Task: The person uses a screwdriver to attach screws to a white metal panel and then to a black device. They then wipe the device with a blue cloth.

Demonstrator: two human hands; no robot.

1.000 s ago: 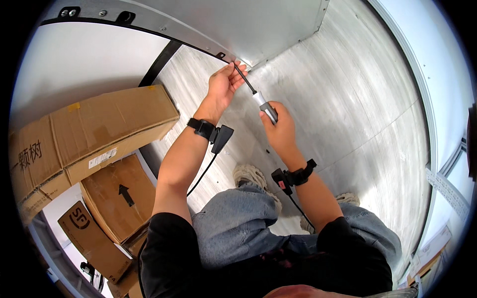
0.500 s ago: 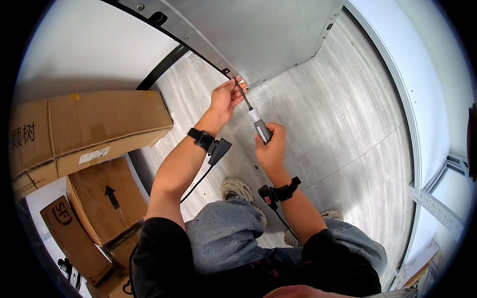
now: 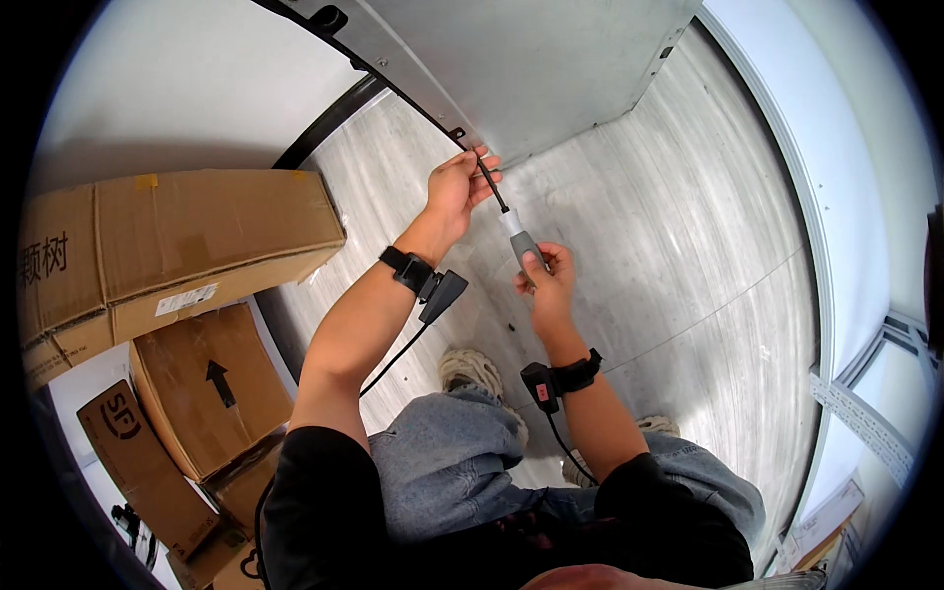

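A screwdriver with a grey and white handle and a dark shaft points up and to the left. Its handle is in my right hand, thumb laid along the side and fingers curled round. My left hand steadies the front of the shaft between thumb and fingers, close to the lower corner of a grey metal cabinet. The tip meets the cabinet's black edge there; whether it sits in a screw is hidden by my fingers. A small black tab sticks out just above.
Cardboard boxes are stacked at the left, below a white panel. Grey wood-look floor stretches right to a white wall frame. Both wrists wear black straps with cabled devices.
My right hand has shifted its grip, its thumb now lying along the screwdriver's handle. Both hands and the cabinet edge appear slightly farther right in view.
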